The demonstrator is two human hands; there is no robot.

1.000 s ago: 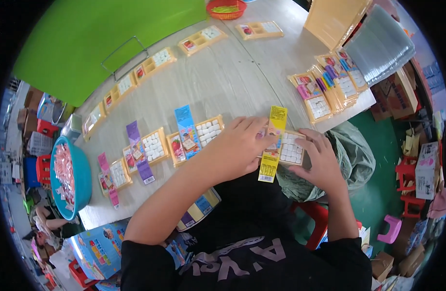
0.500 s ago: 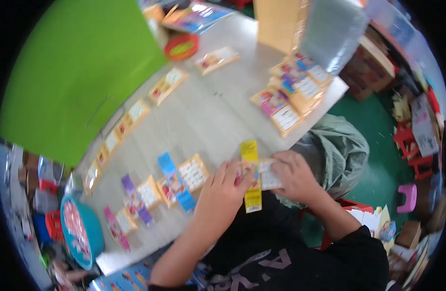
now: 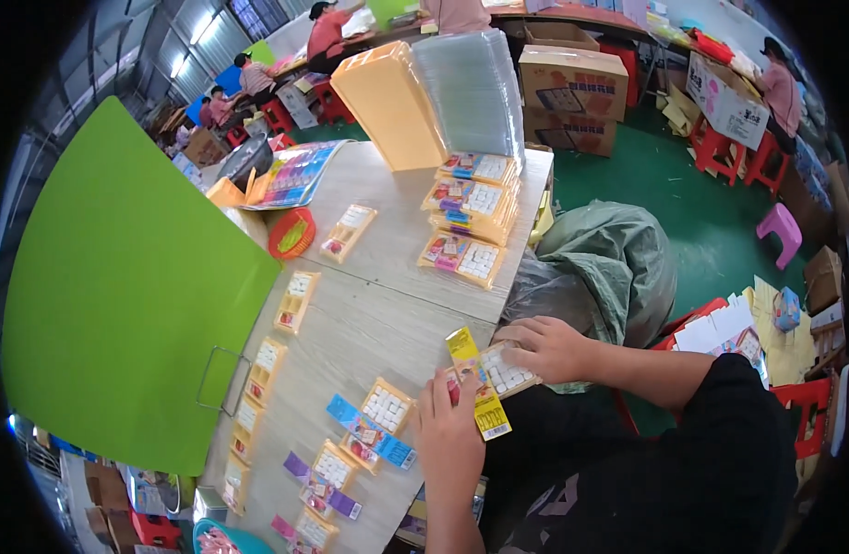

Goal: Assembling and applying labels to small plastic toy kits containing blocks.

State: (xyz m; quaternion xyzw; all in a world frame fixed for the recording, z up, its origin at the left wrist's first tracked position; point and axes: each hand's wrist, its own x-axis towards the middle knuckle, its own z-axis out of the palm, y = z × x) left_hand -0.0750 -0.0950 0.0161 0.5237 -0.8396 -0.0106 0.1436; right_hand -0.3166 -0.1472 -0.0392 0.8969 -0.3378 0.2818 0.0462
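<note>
A cream plastic tray (image 3: 512,371) filled with white square pieces lies at the table's right edge, with a yellow printed card strip (image 3: 478,383) slanting across it. My left hand (image 3: 449,427) is closed over the tray's left end, fingertips beside the strip. My right hand (image 3: 546,347) grips the tray's far right end, fingers bent over its rim. To the left sit similar trays, one with a blue strip (image 3: 369,431), one with a purple strip (image 3: 323,485) and one with a pink strip (image 3: 284,527). The undersides of both hands are hidden.
Filled trays are stacked (image 3: 471,217) at the far right, before upright cream trays (image 3: 388,106) and clear plastic covers (image 3: 471,92). A green board (image 3: 134,295) borders the left. An orange basket (image 3: 304,242) and a row of trays (image 3: 263,369) stand near it. A green bag (image 3: 618,268) sits right.
The view has swung up and turned, bringing people at far tables into sight. Both hands stay on the same tray, which now sits tilted, its right end nearer me.
</note>
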